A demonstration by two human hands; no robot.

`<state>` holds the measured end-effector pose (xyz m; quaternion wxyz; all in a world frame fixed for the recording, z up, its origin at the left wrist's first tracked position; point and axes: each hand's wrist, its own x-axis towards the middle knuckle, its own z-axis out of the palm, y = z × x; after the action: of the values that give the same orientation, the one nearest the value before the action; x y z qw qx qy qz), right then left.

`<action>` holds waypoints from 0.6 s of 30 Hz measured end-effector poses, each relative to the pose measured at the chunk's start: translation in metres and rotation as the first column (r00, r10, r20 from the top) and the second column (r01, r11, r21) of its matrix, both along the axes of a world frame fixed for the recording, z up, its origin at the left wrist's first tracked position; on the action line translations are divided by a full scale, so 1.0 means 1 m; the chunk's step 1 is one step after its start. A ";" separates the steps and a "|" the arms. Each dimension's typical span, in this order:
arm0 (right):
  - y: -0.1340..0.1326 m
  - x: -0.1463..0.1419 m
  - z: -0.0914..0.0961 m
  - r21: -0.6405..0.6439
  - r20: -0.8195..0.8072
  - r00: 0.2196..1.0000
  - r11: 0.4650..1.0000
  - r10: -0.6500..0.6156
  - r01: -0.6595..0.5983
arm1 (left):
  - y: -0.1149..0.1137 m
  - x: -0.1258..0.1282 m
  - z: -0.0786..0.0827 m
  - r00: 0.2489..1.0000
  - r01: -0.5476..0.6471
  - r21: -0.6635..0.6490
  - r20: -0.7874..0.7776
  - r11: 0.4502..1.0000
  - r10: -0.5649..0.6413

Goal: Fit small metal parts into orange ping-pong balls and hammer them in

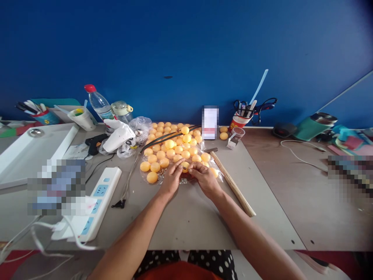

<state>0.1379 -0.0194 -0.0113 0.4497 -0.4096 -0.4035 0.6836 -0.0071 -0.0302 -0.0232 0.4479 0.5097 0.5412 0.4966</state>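
An orange ping-pong ball with a dark mark on its face is between the fingertips of my two hands. My left hand is closed on its left side, thumb and forefinger against it. On the other side my right hand pinches close to the ball's edge. Many more orange ping-pong balls lie on a clear plastic bag just beyond my hands. Small shiny bits near my left fingers are too small to name. Dark flat strips lie across the balls.
A wooden-handled hammer lies to the right. A power strip, a glue gun and a white tray are on the left. At the back stand a bottle, a phone, a cup of tools and a green tumbler.
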 end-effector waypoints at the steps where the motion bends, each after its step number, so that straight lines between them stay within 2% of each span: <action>1: 0.000 0.000 0.000 -0.001 0.001 1.000 1.000 0.001 -0.001 | 0.000 0.000 0.001 1.000 0.002 -0.015 -0.007 1.000 -0.002; 11: 0.000 -0.001 0.003 -0.011 -0.004 1.000 1.000 -0.001 0.001 | 0.000 0.001 0.001 1.000 0.009 -0.015 -0.016 1.000 -0.009; 18: 0.000 0.000 -0.003 -0.027 -0.019 1.000 1.000 -0.012 0.011 | 0.000 0.001 0.002 0.998 0.003 0.018 -0.064 1.000 -0.002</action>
<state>0.1376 -0.0198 -0.0141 0.4519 -0.4112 -0.3876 0.6903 -0.0063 -0.0303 -0.0208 0.4264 0.5299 0.5501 0.4845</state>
